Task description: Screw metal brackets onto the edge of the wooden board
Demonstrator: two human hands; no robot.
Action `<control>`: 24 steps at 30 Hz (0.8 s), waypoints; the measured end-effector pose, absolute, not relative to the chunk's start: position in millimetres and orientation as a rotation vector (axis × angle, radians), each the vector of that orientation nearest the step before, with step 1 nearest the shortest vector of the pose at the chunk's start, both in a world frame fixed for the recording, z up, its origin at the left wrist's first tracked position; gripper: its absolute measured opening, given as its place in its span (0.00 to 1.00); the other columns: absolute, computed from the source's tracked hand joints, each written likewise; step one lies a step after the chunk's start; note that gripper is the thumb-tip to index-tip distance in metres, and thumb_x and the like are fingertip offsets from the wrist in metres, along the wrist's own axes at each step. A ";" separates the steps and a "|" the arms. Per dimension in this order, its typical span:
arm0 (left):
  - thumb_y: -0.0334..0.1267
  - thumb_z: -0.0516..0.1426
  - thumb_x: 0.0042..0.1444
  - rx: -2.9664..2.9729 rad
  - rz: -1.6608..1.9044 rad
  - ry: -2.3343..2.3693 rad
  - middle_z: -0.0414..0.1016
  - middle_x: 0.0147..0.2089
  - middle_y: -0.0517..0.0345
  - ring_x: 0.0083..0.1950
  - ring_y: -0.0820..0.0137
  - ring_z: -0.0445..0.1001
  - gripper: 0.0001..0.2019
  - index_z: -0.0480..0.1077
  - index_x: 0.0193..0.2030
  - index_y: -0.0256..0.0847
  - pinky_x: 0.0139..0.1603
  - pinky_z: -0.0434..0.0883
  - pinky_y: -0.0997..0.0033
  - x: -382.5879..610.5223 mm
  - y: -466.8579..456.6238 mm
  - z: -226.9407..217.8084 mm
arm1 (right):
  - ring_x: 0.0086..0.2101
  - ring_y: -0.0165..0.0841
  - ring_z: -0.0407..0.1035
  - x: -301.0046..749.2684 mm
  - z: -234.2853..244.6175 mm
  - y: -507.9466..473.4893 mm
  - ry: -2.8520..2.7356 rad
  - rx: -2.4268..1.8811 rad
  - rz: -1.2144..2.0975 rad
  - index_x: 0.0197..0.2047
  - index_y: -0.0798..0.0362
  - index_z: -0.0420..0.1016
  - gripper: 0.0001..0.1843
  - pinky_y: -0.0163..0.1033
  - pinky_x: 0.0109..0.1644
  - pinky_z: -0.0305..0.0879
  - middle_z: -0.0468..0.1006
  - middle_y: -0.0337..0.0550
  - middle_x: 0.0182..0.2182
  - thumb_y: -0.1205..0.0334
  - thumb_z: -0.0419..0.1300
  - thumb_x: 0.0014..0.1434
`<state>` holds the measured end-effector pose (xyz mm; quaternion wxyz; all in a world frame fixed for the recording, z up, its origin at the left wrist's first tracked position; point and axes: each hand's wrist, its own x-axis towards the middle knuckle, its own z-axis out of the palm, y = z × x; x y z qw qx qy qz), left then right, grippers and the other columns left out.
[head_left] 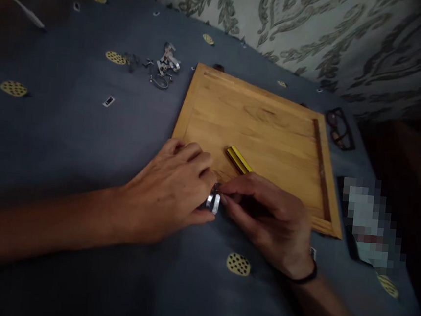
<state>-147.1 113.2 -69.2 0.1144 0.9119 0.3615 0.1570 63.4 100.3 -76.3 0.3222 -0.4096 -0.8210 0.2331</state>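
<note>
My left hand (pixel 176 187) is closed on a small shiny metal piece (pixel 213 202) with bright curved strips, held between the thumb and bent fingers. From the right, my right hand (pixel 269 217), with a dark band at the wrist, pinches thumb and index finger together right at this piece. Whatever sits between those two fingertips is too small and dark to name. A yellow ribbed bar (pixel 239 159) shows beyond the right hand, over the wooden tray; its near end is hidden behind the knuckles. Both hands are at the near edge of the wooden tray (pixel 252 100).
Several small metal parts (pixel 167 65) lie in a loose pile left of the tray. Eyeglasses (pixel 341 130) and a phone (pixel 366 226) are at the right. A white cable (pixel 22 9) enters at upper left. A patterned wall (pixel 281 26) borders the blue printed cloth (pixel 68 135).
</note>
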 end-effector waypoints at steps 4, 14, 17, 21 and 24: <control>0.47 0.65 0.60 2.694 0.535 1.034 0.75 0.41 0.52 0.48 0.57 0.71 0.14 0.75 0.39 0.36 0.50 0.64 0.54 -147.1 113.1 -70.9 | 0.27 0.28 0.73 64.9 -76.1 102.4 -2.156 -1.081 0.649 0.39 0.50 0.78 0.04 0.33 0.28 0.67 0.79 0.38 0.29 0.69 0.64 0.63; 0.44 0.63 0.63 2.670 0.553 1.014 0.73 0.42 0.52 0.47 0.58 0.69 0.11 0.73 0.39 0.36 0.50 0.64 0.53 -149.5 111.5 -71.8 | 0.30 0.29 0.76 65.7 -78.7 100.8 -2.174 -1.083 0.649 0.42 0.49 0.77 0.06 0.34 0.30 0.70 0.80 0.39 0.31 0.70 0.63 0.65; 0.44 0.63 0.63 2.666 0.570 1.014 0.73 0.41 0.52 0.47 0.57 0.69 0.12 0.73 0.39 0.36 0.50 0.64 0.52 -149.7 111.3 -71.2 | 0.30 0.29 0.76 65.0 -79.5 100.1 -2.168 -1.066 0.641 0.42 0.48 0.77 0.08 0.34 0.31 0.71 0.80 0.38 0.32 0.71 0.63 0.64; 0.45 0.65 0.61 2.665 0.566 1.014 0.73 0.41 0.52 0.47 0.57 0.69 0.13 0.73 0.38 0.36 0.50 0.64 0.52 -149.6 111.1 -70.6 | 0.31 0.29 0.77 63.9 -80.3 99.8 -2.158 -1.046 0.621 0.42 0.47 0.78 0.09 0.34 0.32 0.72 0.81 0.38 0.32 0.72 0.64 0.63; 0.46 0.64 0.62 2.673 0.546 1.026 0.73 0.42 0.52 0.48 0.57 0.69 0.13 0.73 0.39 0.36 0.51 0.63 0.52 -149.3 110.8 -71.2 | 0.31 0.30 0.77 63.7 -79.6 99.8 -2.160 -1.050 0.605 0.42 0.47 0.78 0.10 0.35 0.34 0.74 0.81 0.38 0.32 0.73 0.64 0.62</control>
